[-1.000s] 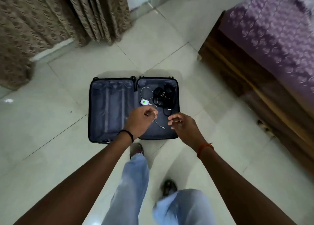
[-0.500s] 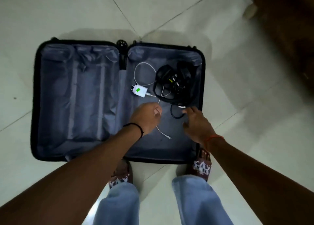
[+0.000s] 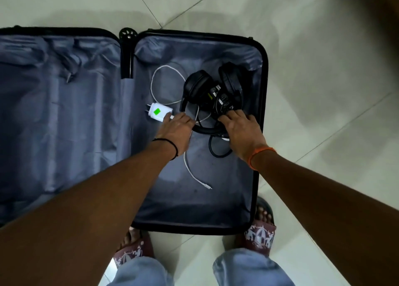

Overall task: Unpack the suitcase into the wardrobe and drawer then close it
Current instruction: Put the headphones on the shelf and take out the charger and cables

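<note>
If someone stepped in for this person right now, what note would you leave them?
Left hand: fingertips on the white charger, no grip yet.
Right hand: fingers reach onto the black headphones; whether they grip is unclear.
Suitcase lies open on the floor. Its left half shows only lining; the right half holds charger, white cable, headphones and a black cable.
Left: lift these out, store them, close the suitcase.

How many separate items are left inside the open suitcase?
3 that I can tell apart, all in the right half: white charger with its cable, black headphones, and a black cable. Hands may hide more.
</note>
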